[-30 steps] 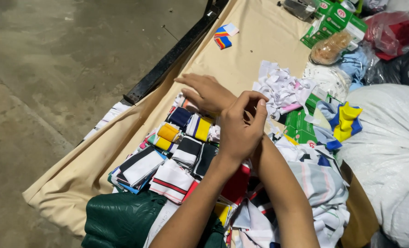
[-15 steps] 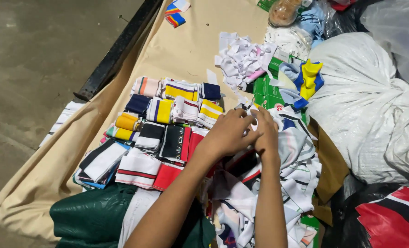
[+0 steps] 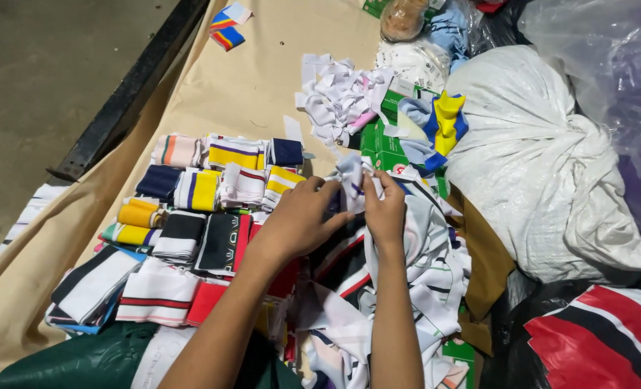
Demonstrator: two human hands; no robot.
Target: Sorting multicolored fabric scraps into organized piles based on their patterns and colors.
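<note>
My left hand [image 3: 299,216] and my right hand [image 3: 384,209] are side by side, both pinching a small white fabric piece [image 3: 351,175] at the top of a loose heap of white striped cloth [image 3: 421,266]. To the left lie rows of folded striped knit pieces [image 3: 205,194] in yellow, navy, black, red and white on a beige cloth [image 3: 248,79]. Both forearms reach up from the bottom of the view.
A pile of white scraps [image 3: 342,94] lies beyond the hands, next to a green box [image 3: 385,144] with a yellow and blue piece [image 3: 446,122]. A big tied white sack [image 3: 544,166] sits to the right, clear plastic bags behind it, a black bar [image 3: 129,94] left.
The view has shifted right and down. My hands moved from above the folded rows onto the loose white heap and took hold of a small white piece.
</note>
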